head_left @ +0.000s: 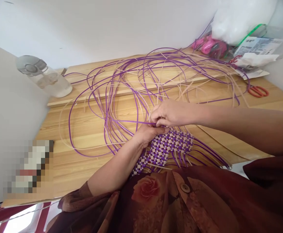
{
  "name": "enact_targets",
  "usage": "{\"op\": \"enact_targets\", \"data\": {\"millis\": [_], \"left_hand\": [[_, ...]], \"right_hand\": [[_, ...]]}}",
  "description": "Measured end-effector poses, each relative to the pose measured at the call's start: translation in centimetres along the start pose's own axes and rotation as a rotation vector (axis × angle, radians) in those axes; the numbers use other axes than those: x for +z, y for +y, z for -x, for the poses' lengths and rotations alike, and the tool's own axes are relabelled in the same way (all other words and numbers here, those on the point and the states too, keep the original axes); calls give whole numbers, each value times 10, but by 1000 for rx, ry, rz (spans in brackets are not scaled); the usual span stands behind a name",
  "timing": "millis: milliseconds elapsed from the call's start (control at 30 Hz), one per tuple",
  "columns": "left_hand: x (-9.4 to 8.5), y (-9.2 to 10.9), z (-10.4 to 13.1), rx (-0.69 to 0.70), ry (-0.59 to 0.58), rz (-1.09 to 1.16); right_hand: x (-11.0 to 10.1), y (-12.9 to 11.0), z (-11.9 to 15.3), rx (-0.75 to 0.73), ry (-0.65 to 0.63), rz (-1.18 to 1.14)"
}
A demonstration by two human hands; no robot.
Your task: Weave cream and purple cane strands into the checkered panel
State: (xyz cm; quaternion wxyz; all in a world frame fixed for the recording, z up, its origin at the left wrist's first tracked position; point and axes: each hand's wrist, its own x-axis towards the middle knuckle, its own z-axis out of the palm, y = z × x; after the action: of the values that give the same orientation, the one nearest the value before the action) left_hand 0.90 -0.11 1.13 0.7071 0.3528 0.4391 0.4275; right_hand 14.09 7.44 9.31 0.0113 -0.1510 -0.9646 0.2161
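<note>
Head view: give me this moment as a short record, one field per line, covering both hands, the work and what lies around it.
Left hand: holds the upper edge of the woven piece, thumb on top
Right hand: fingertips pinch a purple strand at that edge
Pattern: purple and pale checks
Loose strands: purple and pale, looping across the wooden table
Far left: bottle, grey lid
Far right: scissors, red handles; pink bundle
Near left: pixelated item, cannot tell what
</note>
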Motion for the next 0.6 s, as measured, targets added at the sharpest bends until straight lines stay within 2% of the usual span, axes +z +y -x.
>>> {"op": "enact_targets", "data": {"millis": [167, 367, 433, 500, 567, 600], "left_hand": [[1, -1, 1, -30, 6, 41], [-1, 0, -1, -93, 134, 55], [-3, 0, -2, -106, 107, 66], [-3, 1, -2, -112, 80, 78], [-3, 2, -2, -147, 69, 82], [-3, 2, -2, -166, 64, 83]], "right_hand": [[12, 10, -6, -63, -43, -35], [7, 14, -9, -47, -15, -104], [9, 7, -2, 12, 97, -86], [16, -5, 13, 130, 293, -10], [28, -19, 35, 249, 451, 84], [37, -26, 46, 285, 479, 117]]}}
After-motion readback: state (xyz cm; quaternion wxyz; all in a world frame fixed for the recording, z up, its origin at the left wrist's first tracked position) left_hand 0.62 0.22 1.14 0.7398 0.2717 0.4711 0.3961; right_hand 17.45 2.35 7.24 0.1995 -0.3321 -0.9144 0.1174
